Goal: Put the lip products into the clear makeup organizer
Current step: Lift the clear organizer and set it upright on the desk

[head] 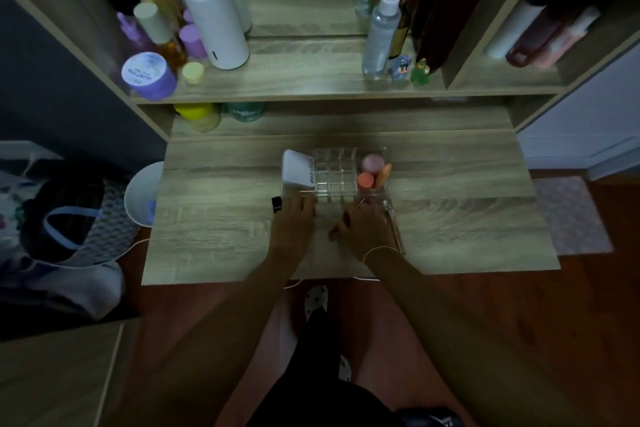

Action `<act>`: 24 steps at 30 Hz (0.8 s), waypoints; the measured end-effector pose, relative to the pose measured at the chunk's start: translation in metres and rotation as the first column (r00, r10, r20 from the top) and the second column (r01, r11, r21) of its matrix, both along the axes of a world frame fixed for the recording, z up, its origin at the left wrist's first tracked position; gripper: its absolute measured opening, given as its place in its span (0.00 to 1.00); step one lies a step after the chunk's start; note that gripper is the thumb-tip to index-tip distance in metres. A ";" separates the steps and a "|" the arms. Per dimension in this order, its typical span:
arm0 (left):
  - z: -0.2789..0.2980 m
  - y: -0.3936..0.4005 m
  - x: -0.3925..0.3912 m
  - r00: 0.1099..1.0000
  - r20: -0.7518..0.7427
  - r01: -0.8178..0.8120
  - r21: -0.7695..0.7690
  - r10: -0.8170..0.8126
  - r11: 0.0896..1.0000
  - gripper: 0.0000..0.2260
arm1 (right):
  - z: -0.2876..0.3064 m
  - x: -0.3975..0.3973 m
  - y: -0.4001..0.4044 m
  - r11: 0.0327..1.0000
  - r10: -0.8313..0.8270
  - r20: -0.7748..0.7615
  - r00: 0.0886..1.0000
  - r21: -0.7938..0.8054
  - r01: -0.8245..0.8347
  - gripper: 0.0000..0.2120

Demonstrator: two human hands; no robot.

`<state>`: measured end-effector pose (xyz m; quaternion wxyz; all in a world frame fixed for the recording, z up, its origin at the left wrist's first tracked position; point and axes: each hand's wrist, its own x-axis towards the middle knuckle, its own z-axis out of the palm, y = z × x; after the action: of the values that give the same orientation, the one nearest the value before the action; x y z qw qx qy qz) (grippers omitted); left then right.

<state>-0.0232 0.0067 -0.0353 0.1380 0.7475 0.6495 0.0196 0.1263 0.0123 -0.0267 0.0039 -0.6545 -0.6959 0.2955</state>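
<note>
The clear makeup organizer (334, 172) sits mid-desk, its grid of small cells showing nothing inside. A white compact (297, 170) fills its left section; pink and orange sponges (372, 170) fill its right. My left hand (294, 218) rests at the organizer's front left corner, next to a small black lip product (276, 203) lying on the desk. My right hand (363, 227) lies at the front right, fingers curled, a dark item partly hidden under them. Thin clear-handled tubes or brushes (394, 227) lie just right of that hand.
A raised shelf behind holds bottles, a purple jar (147, 74), white cylinders (216, 21) and a spray bottle (382, 28). A white bowl-like lamp (142, 194) sits at the desk's left edge. Bags lie on the left; wooden floor and my legs below.
</note>
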 end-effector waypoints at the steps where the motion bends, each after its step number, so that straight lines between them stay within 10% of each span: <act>1: -0.002 0.001 -0.001 1.000 0.019 -0.001 -0.010 0.001 1.000 0.14 | -0.002 -0.002 -0.001 1.000 0.000 0.005 1.000 -0.014 0.000 0.14; 15: -0.012 0.013 -0.020 0.965 0.243 0.108 -0.009 -0.103 0.994 0.18 | -0.018 -0.016 -0.001 0.997 -0.080 0.136 0.987 0.034 0.076 0.19; 24: 0.002 0.027 -0.011 0.919 0.385 0.079 0.037 -0.088 0.996 0.15 | -0.002 -0.021 -0.001 0.956 -0.291 -0.112 0.950 0.003 0.293 0.20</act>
<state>-0.0341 0.0334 -0.0333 0.2560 0.7574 0.5770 0.1671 0.1058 0.0114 -0.0290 0.0921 -0.7327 -0.5932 0.3206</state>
